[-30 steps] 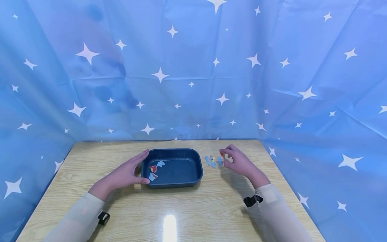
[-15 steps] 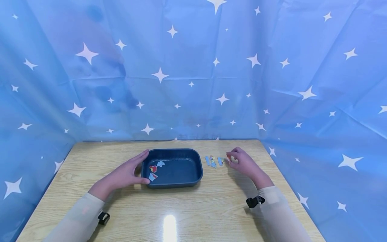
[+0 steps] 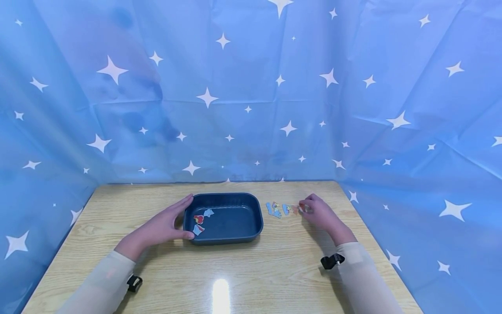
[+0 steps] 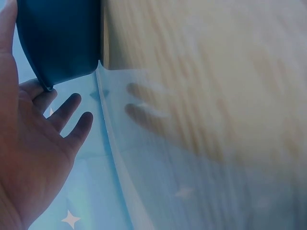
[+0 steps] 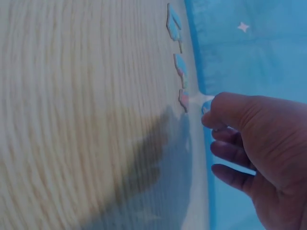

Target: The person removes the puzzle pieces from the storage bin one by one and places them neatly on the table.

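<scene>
My left hand (image 3: 166,222) grips the left end of a dark blue tray (image 3: 235,239), thumb at the front corner and fingers at the back one. Inside lie several puzzle pieces: a pale blue one (image 3: 208,212), a red and yellow one (image 3: 198,219) and a blue one with red (image 3: 198,229). To the tray's right, my right hand (image 3: 321,216) pinches a small puzzle piece (image 5: 206,106), mostly hidden by thumb and fingers, low over the table. Left of these fingertips runs a row of pieces: joined-looking blue and yellow ones (image 3: 273,210), a blue one (image 3: 285,209) and a reddish one (image 3: 294,209).
A light wood table (image 3: 235,270) carries everything. Blue cloth with white stars (image 3: 251,87) hangs behind it and along both sides, close to the table's back edge.
My right hand has shifted a little rightward and lower. A reddish piece now lies exposed at the right end of the row. The left hand and tray have stayed put.
</scene>
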`<state>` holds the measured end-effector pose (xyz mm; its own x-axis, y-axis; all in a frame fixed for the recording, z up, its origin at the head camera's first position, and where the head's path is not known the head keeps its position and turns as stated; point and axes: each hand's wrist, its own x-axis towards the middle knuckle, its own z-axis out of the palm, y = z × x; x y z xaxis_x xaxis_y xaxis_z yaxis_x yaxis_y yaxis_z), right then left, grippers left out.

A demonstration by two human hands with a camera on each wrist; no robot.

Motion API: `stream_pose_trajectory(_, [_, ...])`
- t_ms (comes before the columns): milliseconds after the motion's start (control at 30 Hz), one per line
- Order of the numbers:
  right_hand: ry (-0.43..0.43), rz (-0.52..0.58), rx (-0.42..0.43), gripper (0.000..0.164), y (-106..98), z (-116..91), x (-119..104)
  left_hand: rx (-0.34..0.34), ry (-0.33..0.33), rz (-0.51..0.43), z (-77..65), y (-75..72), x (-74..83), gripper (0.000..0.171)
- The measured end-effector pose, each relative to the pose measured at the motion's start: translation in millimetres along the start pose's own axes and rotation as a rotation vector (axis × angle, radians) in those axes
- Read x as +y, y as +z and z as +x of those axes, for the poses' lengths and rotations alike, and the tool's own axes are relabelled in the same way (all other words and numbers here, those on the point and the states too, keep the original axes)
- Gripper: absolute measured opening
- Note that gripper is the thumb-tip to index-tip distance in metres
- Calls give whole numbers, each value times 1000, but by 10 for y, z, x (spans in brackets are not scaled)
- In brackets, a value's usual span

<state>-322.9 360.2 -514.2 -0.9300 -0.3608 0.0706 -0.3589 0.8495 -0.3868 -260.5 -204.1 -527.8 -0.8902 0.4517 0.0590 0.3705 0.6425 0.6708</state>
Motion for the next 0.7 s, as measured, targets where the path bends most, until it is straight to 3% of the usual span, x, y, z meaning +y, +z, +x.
stream_pose_trajectory(700, [27, 7, -55, 32, 108, 35, 92, -2, -4, 22, 9, 3, -20, 124])
